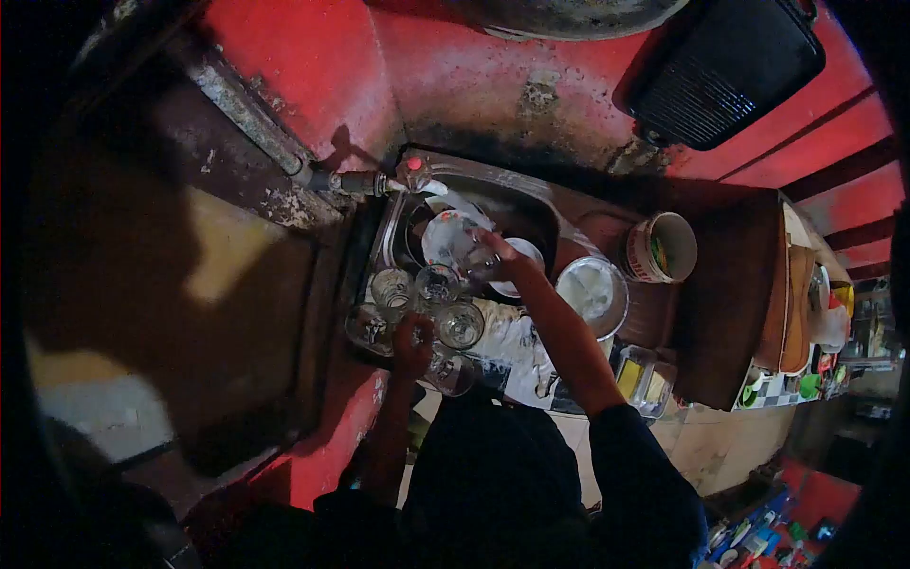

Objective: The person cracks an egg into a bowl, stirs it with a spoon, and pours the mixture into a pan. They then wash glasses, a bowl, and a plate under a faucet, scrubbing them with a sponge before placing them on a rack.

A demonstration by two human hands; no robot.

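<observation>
My right hand (pixel 500 258) reaches over the metal sink (pixel 569 237) with its fingers closed around a clear drinking glass (pixel 477 256). Below that glass a white plate (pixel 444 237) lies in the basin, and part of another white dish (pixel 524 254) shows beside my wrist. Water runs from the tap (pixel 365 183) into the basin. Several clear glasses (pixel 460 324) stand close together at the sink's near left corner. Among them is my left hand (pixel 413 343), its fingers curled against the glasses; the dim light hides whether it grips one.
Right of the basin stand a metal bowl (pixel 592 289) with whitish contents and a white bucket (pixel 661 248). A clear container (pixel 646 379) with a yellow sponge sits at the front edge. A black ridged tray (pixel 725 71) hangs on the red wall. A bottle with a red cap (pixel 413 171) stands behind the tap.
</observation>
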